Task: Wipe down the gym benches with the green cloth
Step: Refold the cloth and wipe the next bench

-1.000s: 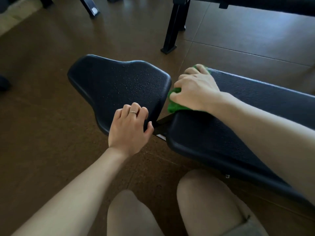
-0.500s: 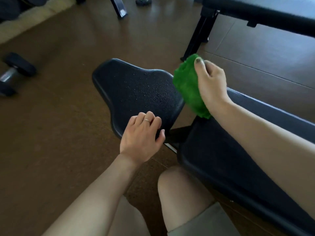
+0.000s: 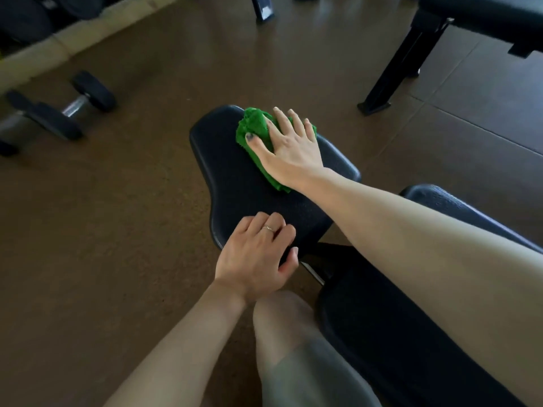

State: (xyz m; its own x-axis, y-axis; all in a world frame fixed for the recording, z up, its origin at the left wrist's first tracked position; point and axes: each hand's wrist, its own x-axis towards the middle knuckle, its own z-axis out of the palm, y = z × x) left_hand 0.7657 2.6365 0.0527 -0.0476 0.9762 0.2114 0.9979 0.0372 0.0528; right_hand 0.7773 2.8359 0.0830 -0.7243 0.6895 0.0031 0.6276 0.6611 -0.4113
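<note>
Knee (image 3: 282, 324) at bottom, back pad (image 3: 411, 333) to its right. Left hand (image 3: 255, 257), fingers curled (ring on one), grips near edge of seat pad (image 3: 235, 183). Farther out, right hand (image 3: 289, 148), fingers spread flat, presses cloth (image 3: 255, 127) on pad's far end. Dumbbell (image 3: 73, 105) on floor (image 3: 117, 230) far left, 2nd desk (image 3: 482, 16) top right.
</note>
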